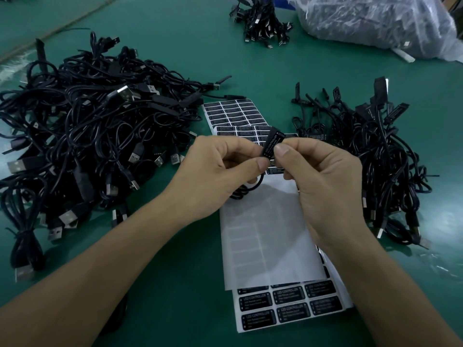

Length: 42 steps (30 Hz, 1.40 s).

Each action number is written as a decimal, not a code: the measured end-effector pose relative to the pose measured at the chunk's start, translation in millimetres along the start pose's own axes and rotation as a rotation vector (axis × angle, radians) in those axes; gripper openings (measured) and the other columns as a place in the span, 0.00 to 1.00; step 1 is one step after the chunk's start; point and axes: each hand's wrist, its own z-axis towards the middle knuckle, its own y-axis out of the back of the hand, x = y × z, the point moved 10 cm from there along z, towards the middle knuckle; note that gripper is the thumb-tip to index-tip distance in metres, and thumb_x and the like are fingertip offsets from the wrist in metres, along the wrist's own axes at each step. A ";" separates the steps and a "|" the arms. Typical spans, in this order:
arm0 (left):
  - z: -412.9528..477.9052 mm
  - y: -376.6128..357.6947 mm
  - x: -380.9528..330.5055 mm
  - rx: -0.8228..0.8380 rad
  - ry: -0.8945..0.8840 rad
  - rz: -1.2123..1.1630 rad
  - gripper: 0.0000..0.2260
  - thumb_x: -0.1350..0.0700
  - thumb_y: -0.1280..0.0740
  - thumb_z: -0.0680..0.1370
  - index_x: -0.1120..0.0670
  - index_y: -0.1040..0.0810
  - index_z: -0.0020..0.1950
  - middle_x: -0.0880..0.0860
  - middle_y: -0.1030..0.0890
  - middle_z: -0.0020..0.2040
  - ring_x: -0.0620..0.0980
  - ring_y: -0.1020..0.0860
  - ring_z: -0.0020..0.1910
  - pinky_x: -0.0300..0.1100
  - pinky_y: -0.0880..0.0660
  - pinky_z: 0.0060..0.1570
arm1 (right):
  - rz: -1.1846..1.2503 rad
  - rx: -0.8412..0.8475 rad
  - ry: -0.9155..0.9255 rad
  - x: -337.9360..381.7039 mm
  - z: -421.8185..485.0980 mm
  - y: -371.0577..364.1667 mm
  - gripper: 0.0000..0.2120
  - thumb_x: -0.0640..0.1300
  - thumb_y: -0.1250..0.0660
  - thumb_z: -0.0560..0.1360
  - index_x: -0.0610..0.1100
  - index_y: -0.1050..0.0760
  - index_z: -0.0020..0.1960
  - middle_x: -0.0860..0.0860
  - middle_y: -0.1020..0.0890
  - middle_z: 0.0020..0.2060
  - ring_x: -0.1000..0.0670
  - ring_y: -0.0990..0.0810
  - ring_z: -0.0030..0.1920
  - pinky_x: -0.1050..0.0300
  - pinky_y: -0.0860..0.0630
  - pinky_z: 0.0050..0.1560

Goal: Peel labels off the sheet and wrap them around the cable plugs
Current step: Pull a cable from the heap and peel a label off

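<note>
Both hands meet above the label sheets at the table's middle. My left hand [220, 169] and my right hand [318, 176] pinch a small black cable plug [271, 142] between thumbs and forefingers. A black label printed "LED CONTROLLER" lies around the plug. The plug's thin black cable [246, 190] loops down under my left hand. Beneath the hands lies a mostly peeled white backing sheet [265, 236]. A sheet of black labels [288, 306] pokes out under it near me, and another label sheet [233, 113] lies farther away.
A big tangle of black USB cables [82, 136] fills the left side of the green table [180, 284]. A second pile of cables [370, 156] lies at the right. At the back stand a tied bundle of cables [263, 21] and a clear plastic bag [375, 21].
</note>
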 end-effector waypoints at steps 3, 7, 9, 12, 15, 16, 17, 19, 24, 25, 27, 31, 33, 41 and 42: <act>0.1 -0.9 0.3 0.010 -0.005 0.006 0.07 0.60 0.27 0.77 0.49 0.16 0.43 0.48 0.16 0.35 0.43 0.20 0.35 0.37 0.22 0.39 | -0.016 -0.011 0.015 1.0 -0.3 0.2 0.07 0.35 0.28 0.75 0.46 0.17 0.42 0.58 0.17 0.31 0.62 0.21 0.33 0.70 0.26 0.39; -0.1 -0.8 0.0 0.009 -0.009 -0.016 0.05 0.61 0.27 0.77 0.51 0.16 0.44 0.50 0.16 0.35 0.42 0.21 0.34 0.36 0.22 0.38 | -0.032 -0.006 0.043 3.8 -0.4 -0.6 0.07 0.35 0.28 0.75 0.46 0.17 0.42 0.58 0.16 0.31 0.62 0.21 0.33 0.70 0.26 0.38; 0.2 -1.3 -0.5 0.010 -0.011 -0.014 0.06 0.61 0.27 0.77 0.50 0.16 0.44 0.49 0.16 0.35 0.42 0.21 0.34 0.36 0.22 0.38 | -0.046 -0.002 0.057 5.3 -0.2 -0.6 0.08 0.35 0.28 0.75 0.46 0.17 0.42 0.58 0.16 0.32 0.62 0.20 0.34 0.70 0.25 0.39; 0.3 -1.4 -0.3 0.006 -0.012 -0.014 0.06 0.61 0.27 0.77 0.50 0.16 0.43 0.49 0.17 0.34 0.43 0.21 0.34 0.37 0.23 0.38 | -0.054 0.003 0.063 5.4 0.2 -0.7 0.09 0.35 0.28 0.76 0.48 0.18 0.42 0.58 0.16 0.32 0.62 0.20 0.34 0.69 0.24 0.39; 0.0 -1.3 -0.6 0.002 -0.015 -0.018 0.06 0.61 0.27 0.77 0.50 0.16 0.43 0.53 0.16 0.35 0.44 0.21 0.34 0.38 0.22 0.38 | -0.052 0.016 0.063 4.8 0.6 -1.9 0.10 0.35 0.29 0.76 0.48 0.18 0.42 0.58 0.16 0.32 0.61 0.21 0.33 0.69 0.25 0.38; -0.1 -1.3 -0.8 0.000 -0.016 -0.019 0.06 0.61 0.27 0.77 0.51 0.16 0.43 0.55 0.16 0.36 0.44 0.21 0.34 0.38 0.22 0.38 | -0.049 0.025 0.062 4.8 0.7 -2.6 0.10 0.35 0.29 0.76 0.48 0.18 0.41 0.59 0.17 0.31 0.62 0.21 0.33 0.69 0.25 0.38; 0.0 -1.2 -1.1 -0.001 -0.015 -0.022 0.06 0.61 0.27 0.77 0.51 0.15 0.44 0.55 0.16 0.37 0.44 0.21 0.34 0.38 0.22 0.38 | -0.045 0.034 0.061 4.5 0.8 -3.2 0.10 0.35 0.29 0.76 0.48 0.18 0.41 0.59 0.18 0.30 0.62 0.22 0.32 0.69 0.26 0.38; 0.0 -0.5 -1.4 -0.006 -0.014 -0.022 0.05 0.61 0.26 0.77 0.51 0.15 0.44 0.56 0.16 0.37 0.44 0.21 0.34 0.38 0.23 0.38 | -0.043 0.049 0.059 3.8 0.9 -3.9 0.09 0.35 0.30 0.77 0.47 0.18 0.41 0.59 0.18 0.30 0.62 0.23 0.32 0.69 0.26 0.37; 0.2 0.0 -2.7 -0.014 -0.025 -0.008 0.07 0.61 0.26 0.76 0.48 0.16 0.42 0.55 0.16 0.36 0.46 0.21 0.34 0.42 0.22 0.39 | -0.034 0.069 0.050 1.7 1.3 -4.3 0.08 0.35 0.30 0.77 0.45 0.18 0.42 0.58 0.19 0.30 0.61 0.23 0.32 0.69 0.27 0.38; 0.2 0.3 -2.5 -0.015 -0.025 -0.010 0.07 0.61 0.26 0.76 0.48 0.16 0.42 0.54 0.16 0.36 0.46 0.21 0.34 0.42 0.22 0.39 | -0.034 0.073 0.049 1.3 1.3 -4.6 0.08 0.36 0.30 0.77 0.45 0.18 0.42 0.58 0.19 0.30 0.61 0.23 0.32 0.69 0.26 0.38; 0.1 0.5 -2.1 -0.016 -0.023 -0.012 0.07 0.61 0.26 0.76 0.49 0.16 0.43 0.54 0.16 0.36 0.45 0.21 0.34 0.42 0.21 0.39 | -0.023 0.076 0.046 0.7 1.4 -4.6 0.07 0.37 0.30 0.77 0.45 0.18 0.43 0.58 0.19 0.31 0.61 0.23 0.33 0.68 0.26 0.38; 0.0 0.4 -3.1 -0.017 -0.027 -0.019 0.06 0.61 0.26 0.76 0.49 0.16 0.44 0.55 0.15 0.38 0.46 0.20 0.35 0.41 0.20 0.39 | 0.029 0.089 0.008 -2.5 1.7 -5.2 0.06 0.39 0.30 0.76 0.47 0.17 0.42 0.56 0.17 0.34 0.59 0.23 0.35 0.67 0.26 0.39; 0.3 0.3 -3.4 -0.017 -0.028 -0.026 0.06 0.61 0.26 0.76 0.49 0.16 0.44 0.54 0.15 0.37 0.45 0.20 0.34 0.39 0.21 0.39 | 0.063 0.092 -0.033 -6.6 2.3 -5.4 0.05 0.42 0.30 0.74 0.48 0.17 0.41 0.55 0.17 0.35 0.58 0.23 0.36 0.65 0.26 0.40; 1.0 -0.9 -1.3 -0.007 -0.018 -0.032 0.06 0.61 0.26 0.76 0.50 0.16 0.44 0.48 0.16 0.35 0.43 0.20 0.34 0.37 0.21 0.39 | 0.012 0.071 -0.004 -2.9 1.4 -3.3 0.07 0.36 0.31 0.78 0.44 0.18 0.44 0.57 0.18 0.32 0.60 0.22 0.34 0.68 0.25 0.40; 1.1 -1.1 -1.1 -0.004 -0.016 -0.033 0.06 0.61 0.26 0.76 0.50 0.16 0.44 0.47 0.16 0.35 0.43 0.20 0.34 0.36 0.21 0.39 | 0.013 0.066 -0.002 -2.8 1.2 -3.2 0.07 0.35 0.31 0.77 0.44 0.18 0.44 0.57 0.18 0.32 0.60 0.22 0.34 0.68 0.25 0.40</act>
